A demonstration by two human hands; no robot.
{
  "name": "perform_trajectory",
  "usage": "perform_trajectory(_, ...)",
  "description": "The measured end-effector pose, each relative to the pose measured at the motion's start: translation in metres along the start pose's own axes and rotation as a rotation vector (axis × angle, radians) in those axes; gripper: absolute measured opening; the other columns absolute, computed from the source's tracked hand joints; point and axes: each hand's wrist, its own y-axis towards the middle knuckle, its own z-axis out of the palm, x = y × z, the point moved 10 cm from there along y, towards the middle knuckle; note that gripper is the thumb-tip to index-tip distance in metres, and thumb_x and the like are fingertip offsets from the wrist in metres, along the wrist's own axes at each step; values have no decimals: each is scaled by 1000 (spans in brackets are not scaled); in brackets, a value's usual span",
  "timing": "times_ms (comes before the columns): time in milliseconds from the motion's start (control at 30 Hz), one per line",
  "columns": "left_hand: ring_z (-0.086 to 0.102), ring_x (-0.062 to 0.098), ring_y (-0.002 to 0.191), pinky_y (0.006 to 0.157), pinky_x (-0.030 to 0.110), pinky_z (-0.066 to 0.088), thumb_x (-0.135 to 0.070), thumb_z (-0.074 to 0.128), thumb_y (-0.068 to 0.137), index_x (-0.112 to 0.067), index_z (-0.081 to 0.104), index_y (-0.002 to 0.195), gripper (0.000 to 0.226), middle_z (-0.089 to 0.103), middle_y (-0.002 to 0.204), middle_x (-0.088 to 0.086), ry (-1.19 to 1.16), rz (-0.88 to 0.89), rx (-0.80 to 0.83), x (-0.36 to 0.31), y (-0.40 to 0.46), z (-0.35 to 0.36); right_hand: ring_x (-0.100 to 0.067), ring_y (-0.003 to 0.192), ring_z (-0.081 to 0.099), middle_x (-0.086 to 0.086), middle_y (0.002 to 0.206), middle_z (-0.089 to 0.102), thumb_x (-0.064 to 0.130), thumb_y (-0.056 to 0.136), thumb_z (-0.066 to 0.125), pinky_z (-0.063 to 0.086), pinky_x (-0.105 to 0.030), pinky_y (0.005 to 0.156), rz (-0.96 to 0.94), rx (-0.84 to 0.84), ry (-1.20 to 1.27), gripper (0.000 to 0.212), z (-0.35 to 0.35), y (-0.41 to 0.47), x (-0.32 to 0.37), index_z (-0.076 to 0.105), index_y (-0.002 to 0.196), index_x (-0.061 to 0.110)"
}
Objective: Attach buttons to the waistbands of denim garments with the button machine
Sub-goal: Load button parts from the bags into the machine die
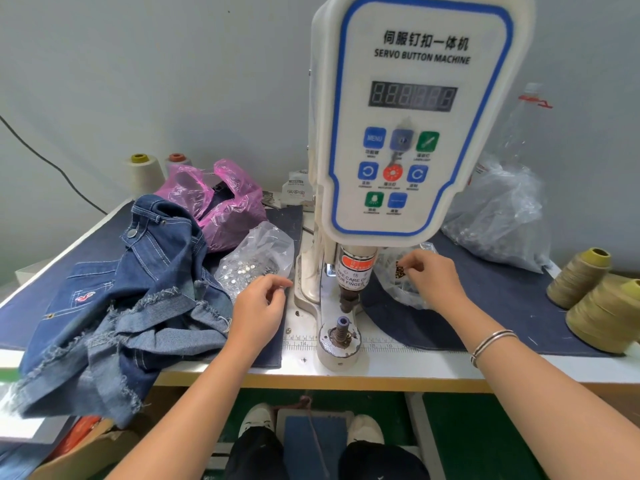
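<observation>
Denim garment [114, 306] lies heaped on the left of the table [398, 367], well apart from the button machine [408, 133]; one button [132, 232] shows on its waistband. Lower die [343, 332] stands bare. Right hand [433, 278] pinches a small dark patterned button [401, 271] over a clear bag [398, 285]. Left hand [259, 303] has loosely curled fingers beside a clear bag of silver rivets [252, 261]; whether they hold anything cannot be told.

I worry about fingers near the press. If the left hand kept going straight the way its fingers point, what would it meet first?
Most likely the button machine's metal base arm, just past the left hand's fingertips, not the lower die, which sits nearer the person. Depth is uncertain.
</observation>
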Motion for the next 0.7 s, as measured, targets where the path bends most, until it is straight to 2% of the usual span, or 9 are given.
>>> perform_trajectory(167,56,-6,82,69,11,41,-9,56,94,-26,67,97,21,60,90,-23,-1,-3,-2,0,1,1,-5,80,58,7,92,68,12,90,65,43,-18,72,-57,-94,39,13,-12,-9,7,69,90,24)
perform_trajectory(300,56,-8,82,69,12,41,-10,56,94,-31,65,94,23,61,90,-22,-4,-4,-4,1,2,1,-2,77,61,13,84,68,13,89,65,42,-12,66,-139,-224,152,15,-34,-32,24,71,88,26)
perform_trajectory(367,56,-9,82,68,11,40,-10,56,94,-31,66,94,23,61,89,-22,-3,-8,-5,2,2,2,2,77,63,18,80,68,10,88,66,44,-8,66,-123,-240,308,20,-37,-47,28,69,83,29)
perform_trajectory(467,56,-10,84,67,10,39,-9,56,93,-30,66,95,23,61,90,-22,-10,-1,-7,2,2,2,-3,77,68,8,79,73,7,85,68,50,-15,70,69,-144,683,17,-17,-68,24,71,83,24)
perform_trajectory(600,55,-12,86,65,7,38,-9,56,94,-33,65,94,25,61,89,-23,-1,4,0,2,2,3,-4,69,68,1,84,76,9,83,71,47,-10,58,253,1,970,13,23,-99,28,70,88,20)
perform_trajectory(700,55,-11,85,66,5,39,-9,56,94,-32,65,94,25,61,90,-24,0,3,2,2,1,2,-10,65,58,-7,84,74,5,77,73,44,-22,62,346,106,1173,15,51,-115,38,70,84,18)
